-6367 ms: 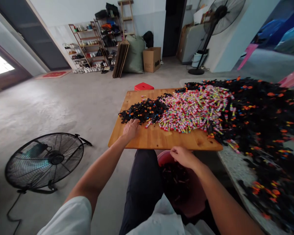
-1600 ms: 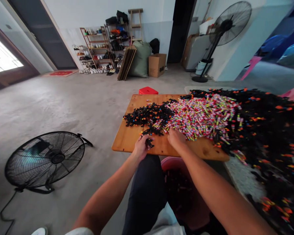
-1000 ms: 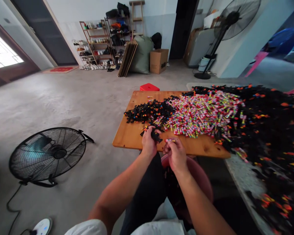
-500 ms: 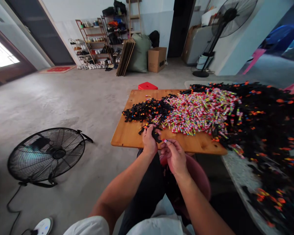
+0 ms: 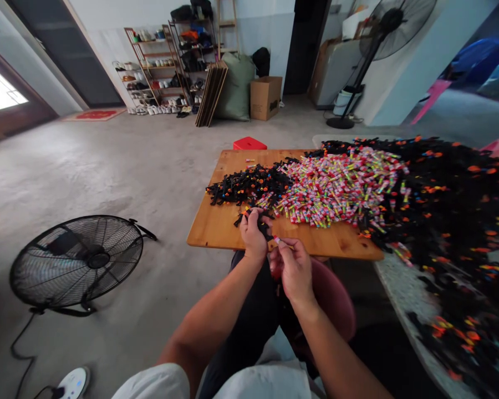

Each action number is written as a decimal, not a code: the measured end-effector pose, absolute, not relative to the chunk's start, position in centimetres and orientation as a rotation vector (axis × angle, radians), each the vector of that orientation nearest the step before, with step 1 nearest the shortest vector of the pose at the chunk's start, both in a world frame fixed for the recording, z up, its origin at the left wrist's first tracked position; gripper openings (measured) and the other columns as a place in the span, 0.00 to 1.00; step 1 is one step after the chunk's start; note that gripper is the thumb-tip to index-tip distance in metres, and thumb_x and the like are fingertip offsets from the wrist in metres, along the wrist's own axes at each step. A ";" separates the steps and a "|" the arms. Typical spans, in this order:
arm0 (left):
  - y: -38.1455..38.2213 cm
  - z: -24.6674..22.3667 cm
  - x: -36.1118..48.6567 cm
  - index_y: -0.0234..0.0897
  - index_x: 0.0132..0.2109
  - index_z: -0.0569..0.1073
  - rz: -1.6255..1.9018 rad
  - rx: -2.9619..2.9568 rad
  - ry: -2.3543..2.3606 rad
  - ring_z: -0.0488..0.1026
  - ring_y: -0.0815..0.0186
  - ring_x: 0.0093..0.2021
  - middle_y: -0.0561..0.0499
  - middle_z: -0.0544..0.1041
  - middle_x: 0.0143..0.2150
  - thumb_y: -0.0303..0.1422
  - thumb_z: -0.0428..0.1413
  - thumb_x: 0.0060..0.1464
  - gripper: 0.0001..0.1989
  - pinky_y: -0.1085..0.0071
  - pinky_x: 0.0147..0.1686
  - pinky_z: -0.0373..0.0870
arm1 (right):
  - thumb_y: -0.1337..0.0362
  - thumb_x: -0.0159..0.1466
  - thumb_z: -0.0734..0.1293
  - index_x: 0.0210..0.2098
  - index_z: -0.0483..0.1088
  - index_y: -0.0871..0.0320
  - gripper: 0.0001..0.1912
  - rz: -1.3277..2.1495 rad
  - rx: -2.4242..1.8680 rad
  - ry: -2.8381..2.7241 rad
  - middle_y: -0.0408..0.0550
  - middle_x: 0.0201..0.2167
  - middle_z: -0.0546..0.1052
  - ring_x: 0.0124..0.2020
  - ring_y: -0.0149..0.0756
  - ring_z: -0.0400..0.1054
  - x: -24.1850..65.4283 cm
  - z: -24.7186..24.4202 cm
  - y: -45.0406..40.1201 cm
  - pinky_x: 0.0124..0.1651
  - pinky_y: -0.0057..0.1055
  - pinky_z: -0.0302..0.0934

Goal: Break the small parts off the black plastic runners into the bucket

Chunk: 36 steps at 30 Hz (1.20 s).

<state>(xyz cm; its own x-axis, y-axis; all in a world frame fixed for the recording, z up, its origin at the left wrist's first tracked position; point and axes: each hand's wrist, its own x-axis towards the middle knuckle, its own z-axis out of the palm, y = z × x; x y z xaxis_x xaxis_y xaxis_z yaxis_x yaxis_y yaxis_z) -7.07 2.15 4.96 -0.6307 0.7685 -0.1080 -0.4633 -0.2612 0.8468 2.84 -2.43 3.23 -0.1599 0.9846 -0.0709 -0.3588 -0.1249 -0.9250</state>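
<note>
The right hand [image 5: 294, 266] pinches a small red-ended tube [image 5: 276, 239] between thumb and fingertips, the red end turned towards the left hand [image 5: 254, 235]; that hand's fingers curl around a black plastic piece [image 5: 263, 227], thumb on top, probably to steady it while its near end stays exposed; tube and piece meet or nearly meet, though contact is too small to tell. Both hands sit over the near edge of the wooden tabletop [image 5: 220, 227], a position that likely keeps the stock within short reach; a mound of black pieces with orange tips [image 5: 245, 185] lies just beyond, touching a bright heap of printed tubes [image 5: 336, 185] to its right. The left fingers hide much of the held piece; the right forearm and thigh mask part of the reddish basin [image 5: 343, 302] below; farther right, a larger black heap [image 5: 449, 205] crowds the speckled slab [image 5: 399, 288].
</note>
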 end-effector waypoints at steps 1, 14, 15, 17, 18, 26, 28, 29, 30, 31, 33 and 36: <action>2.2 4.9 -7.1 0.39 0.40 0.71 1.979 0.422 1.180 0.61 0.73 0.18 0.57 0.69 0.21 0.49 0.57 0.60 0.17 0.76 0.19 0.57 | 0.50 0.65 0.73 0.41 0.69 0.55 0.16 1.533 -0.924 -0.995 0.38 0.22 0.76 0.16 0.29 0.66 2.9 3.2 -2.5 0.20 0.25 0.60; 1.7 4.2 -6.5 0.40 0.38 0.71 1.976 0.345 1.209 0.60 0.73 0.17 0.58 0.67 0.21 0.48 0.58 0.60 0.16 0.76 0.19 0.57 | 0.50 0.68 0.71 0.42 0.71 0.52 0.13 1.263 -0.958 -1.307 0.41 0.25 0.76 0.20 0.32 0.68 3.9 3.0 -3.5 0.25 0.30 0.64; 1.7 4.3 -6.5 0.40 0.39 0.71 1.979 0.349 1.204 0.60 0.73 0.17 0.58 0.67 0.21 0.48 0.58 0.60 0.16 0.76 0.18 0.56 | 0.50 0.68 0.70 0.42 0.71 0.53 0.13 1.281 -0.956 -1.291 0.41 0.25 0.76 0.20 0.32 0.67 3.9 3.0 -3.6 0.24 0.30 0.64; 1.6 4.3 -6.4 0.39 0.39 0.71 1.987 0.373 1.212 0.61 0.73 0.17 0.58 0.67 0.21 0.47 0.58 0.60 0.15 0.76 0.18 0.56 | 0.51 0.68 0.70 0.41 0.70 0.53 0.13 1.366 -0.931 -1.220 0.40 0.24 0.75 0.19 0.31 0.67 4.0 3.0 -3.5 0.23 0.29 0.62; 1.5 4.3 -6.4 0.39 0.39 0.71 1.987 0.393 1.226 0.61 0.73 0.17 0.58 0.67 0.20 0.47 0.58 0.60 0.15 0.77 0.18 0.56 | 0.51 0.68 0.71 0.41 0.70 0.53 0.13 1.436 -0.908 -1.163 0.39 0.23 0.75 0.18 0.30 0.66 4.1 3.0 -3.4 0.22 0.28 0.61; 1.3 4.5 -6.0 0.40 0.37 0.71 1.867 0.483 1.342 0.63 0.71 0.18 0.58 0.69 0.20 0.42 0.59 0.61 0.11 0.76 0.19 0.59 | 0.52 0.61 0.76 0.34 0.68 0.54 0.17 1.839 -0.803 -0.812 0.35 0.20 0.71 0.14 0.26 0.59 5.2 2.5 -2.5 0.17 0.25 0.55; 1.2 4.5 -5.9 0.40 0.37 0.71 1.870 0.500 1.360 0.64 0.71 0.18 0.58 0.69 0.20 0.41 0.60 0.61 0.10 0.75 0.19 0.59 | 0.51 0.62 0.75 0.37 0.69 0.54 0.16 1.724 -0.836 -0.907 0.36 0.20 0.73 0.15 0.28 0.62 5.3 2.1 -2.8 0.18 0.25 0.57; 1.2 4.5 -5.8 0.40 0.37 0.71 1.874 0.505 1.364 0.64 0.71 0.18 0.58 0.69 0.20 0.41 0.60 0.61 0.10 0.75 0.19 0.59 | 0.51 0.64 0.74 0.39 0.70 0.54 0.15 1.654 -0.858 -0.968 0.37 0.21 0.74 0.16 0.29 0.64 5.3 1.8 -2.9 0.19 0.26 0.59; 1.1 4.6 -5.7 0.40 0.37 0.71 1.877 0.503 1.364 0.64 0.71 0.17 0.58 0.69 0.20 0.41 0.59 0.61 0.10 0.75 0.19 0.59 | 0.51 0.65 0.73 0.40 0.70 0.53 0.15 1.585 -0.876 -1.029 0.38 0.22 0.75 0.17 0.30 0.65 5.3 1.7 -3.1 0.20 0.27 0.60; 1.1 4.6 -5.6 0.40 0.37 0.71 1.880 0.493 1.363 0.63 0.71 0.17 0.58 0.69 0.20 0.42 0.59 0.62 0.11 0.75 0.19 0.59 | 0.50 0.66 0.73 0.41 0.70 0.53 0.15 1.520 -0.890 -1.089 0.39 0.24 0.76 0.18 0.30 0.67 5.3 1.5 -3.3 0.21 0.28 0.61; 1.0 4.6 -5.5 0.41 0.38 0.71 1.892 0.466 1.349 0.63 0.71 0.16 0.58 0.69 0.20 0.44 0.58 0.62 0.12 0.74 0.18 0.58 | 0.50 0.68 0.71 0.42 0.70 0.53 0.14 1.412 -0.906 -1.190 0.40 0.26 0.77 0.20 0.31 0.68 5.3 1.4 -3.7 0.23 0.29 0.64; 1.1 4.6 -5.3 0.41 0.38 0.71 1.922 0.449 1.307 0.62 0.71 0.16 0.58 0.69 0.20 0.46 0.57 0.62 0.14 0.74 0.17 0.56 | 0.51 0.69 0.70 0.43 0.71 0.53 0.13 1.335 -0.914 -1.281 0.41 0.26 0.77 0.21 0.31 0.68 5.2 1.8 -4.3 0.26 0.30 0.66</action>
